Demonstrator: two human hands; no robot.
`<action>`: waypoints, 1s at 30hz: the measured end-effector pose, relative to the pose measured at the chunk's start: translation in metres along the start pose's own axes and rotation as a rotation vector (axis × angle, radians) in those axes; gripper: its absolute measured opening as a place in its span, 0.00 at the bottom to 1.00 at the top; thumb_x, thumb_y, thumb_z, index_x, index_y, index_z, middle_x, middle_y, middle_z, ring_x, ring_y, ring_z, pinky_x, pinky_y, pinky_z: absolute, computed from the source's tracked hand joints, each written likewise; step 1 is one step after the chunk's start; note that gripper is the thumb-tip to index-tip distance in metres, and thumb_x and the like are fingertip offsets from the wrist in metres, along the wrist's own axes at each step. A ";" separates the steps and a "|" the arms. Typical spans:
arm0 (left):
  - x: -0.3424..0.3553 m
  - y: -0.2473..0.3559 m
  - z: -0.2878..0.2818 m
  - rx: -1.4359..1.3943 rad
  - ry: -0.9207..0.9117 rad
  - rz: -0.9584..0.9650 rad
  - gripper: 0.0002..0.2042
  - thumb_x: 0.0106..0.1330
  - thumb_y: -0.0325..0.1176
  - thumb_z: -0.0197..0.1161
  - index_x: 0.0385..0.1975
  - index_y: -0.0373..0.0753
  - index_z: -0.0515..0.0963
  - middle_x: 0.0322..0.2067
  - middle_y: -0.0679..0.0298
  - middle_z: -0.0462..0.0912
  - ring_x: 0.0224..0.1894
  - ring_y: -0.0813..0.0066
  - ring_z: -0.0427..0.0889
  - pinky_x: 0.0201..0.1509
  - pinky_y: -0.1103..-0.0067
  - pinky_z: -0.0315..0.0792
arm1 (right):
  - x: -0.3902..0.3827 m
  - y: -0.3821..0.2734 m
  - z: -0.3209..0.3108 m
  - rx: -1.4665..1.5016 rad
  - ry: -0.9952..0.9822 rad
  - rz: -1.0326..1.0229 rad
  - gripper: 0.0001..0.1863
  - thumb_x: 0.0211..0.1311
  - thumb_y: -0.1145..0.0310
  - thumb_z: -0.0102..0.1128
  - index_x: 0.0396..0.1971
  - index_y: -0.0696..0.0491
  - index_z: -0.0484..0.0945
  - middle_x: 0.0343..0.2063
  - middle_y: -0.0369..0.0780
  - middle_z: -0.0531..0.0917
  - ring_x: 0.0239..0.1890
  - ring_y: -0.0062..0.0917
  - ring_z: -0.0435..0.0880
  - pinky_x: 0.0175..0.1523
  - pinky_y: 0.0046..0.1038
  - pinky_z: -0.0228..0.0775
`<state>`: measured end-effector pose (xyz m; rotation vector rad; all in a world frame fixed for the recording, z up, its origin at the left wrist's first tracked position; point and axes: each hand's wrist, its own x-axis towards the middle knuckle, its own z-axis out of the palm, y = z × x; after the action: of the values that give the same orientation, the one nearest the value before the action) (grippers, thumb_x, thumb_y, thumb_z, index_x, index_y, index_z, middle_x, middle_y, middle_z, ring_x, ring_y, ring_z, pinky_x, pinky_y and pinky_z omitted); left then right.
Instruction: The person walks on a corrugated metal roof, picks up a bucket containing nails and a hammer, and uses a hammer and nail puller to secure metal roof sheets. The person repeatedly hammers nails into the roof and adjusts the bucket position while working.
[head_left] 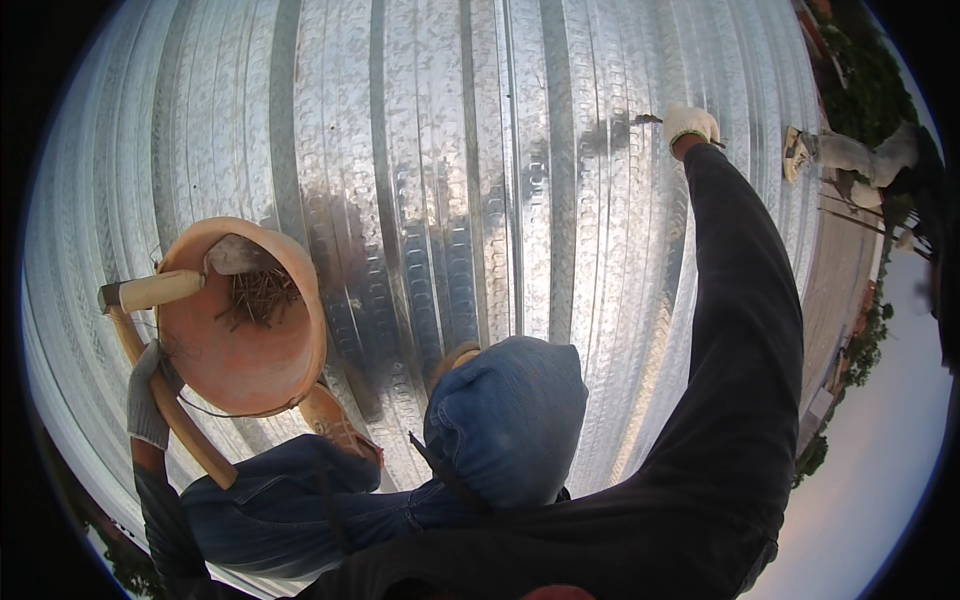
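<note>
My right hand (691,124), in a white glove, reaches far out over the ribbed metal sheeting (420,150). It pinches a thin dark nail-like piece (648,119) whose tip is at the sheet. My left hand (146,398), in a grey glove, is closed around the curved wooden handle (190,435) of a tool with a pale cylindrical head (152,291). That head lies across the rim of an orange bowl (245,365), which holds a heap of nails (262,297) and a whitish rag (236,256). My knee in blue jeans (505,420) is bent over the sheeting.
The shiny corrugated sheeting fills most of the view and ends at an edge on the right. Another person (865,155) is low down beyond that edge, a shoe sole (797,152) facing me. Trees and sky lie at the right rim.
</note>
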<state>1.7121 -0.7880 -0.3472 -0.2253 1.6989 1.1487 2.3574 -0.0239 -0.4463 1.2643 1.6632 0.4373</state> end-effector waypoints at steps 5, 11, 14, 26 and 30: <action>0.002 0.004 0.008 0.037 0.082 0.003 0.15 0.83 0.40 0.70 0.58 0.36 0.85 0.49 0.65 0.90 0.48 0.71 0.92 0.60 0.72 0.90 | 0.061 0.015 0.017 0.142 0.036 -0.024 0.19 0.76 0.63 0.68 0.60 0.49 0.94 0.58 0.47 0.95 0.56 0.49 0.97 0.48 0.56 0.91; 0.004 -0.002 0.013 0.022 0.108 0.022 0.17 0.83 0.41 0.70 0.59 0.35 0.85 0.51 0.64 0.90 0.50 0.70 0.92 0.60 0.71 0.90 | 0.073 0.049 0.067 0.216 -0.022 -0.225 0.21 0.76 0.58 0.66 0.56 0.57 0.93 0.49 0.55 0.95 0.50 0.49 0.97 0.51 0.50 0.86; 0.004 -0.005 0.009 0.037 0.095 0.049 0.17 0.83 0.42 0.70 0.59 0.35 0.85 0.49 0.64 0.90 0.48 0.70 0.92 0.57 0.72 0.90 | 0.018 0.038 0.129 1.055 -0.117 0.002 0.23 0.81 0.52 0.63 0.39 0.59 0.89 0.31 0.50 0.90 0.31 0.41 0.91 0.38 0.53 0.79; 0.046 -0.002 0.004 0.188 0.156 0.091 0.13 0.81 0.42 0.71 0.53 0.38 0.86 0.40 0.67 0.90 0.35 0.73 0.90 0.40 0.75 0.85 | 0.036 0.019 0.141 0.507 0.214 0.003 0.20 0.81 0.60 0.56 0.55 0.52 0.94 0.56 0.54 0.93 0.57 0.55 0.94 0.56 0.54 0.88; 0.029 0.001 0.029 0.272 0.242 0.097 0.14 0.81 0.42 0.72 0.52 0.37 0.86 0.36 0.68 0.87 0.31 0.72 0.86 0.36 0.75 0.81 | -0.013 0.035 0.125 1.365 -0.512 -0.088 0.16 0.82 0.61 0.58 0.39 0.57 0.89 0.31 0.41 0.92 0.29 0.35 0.91 0.36 0.43 0.82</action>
<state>1.7166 -0.7546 -0.3701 -0.1158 2.0781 0.9763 2.4816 -0.0532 -0.4722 1.9595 1.4746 -1.2070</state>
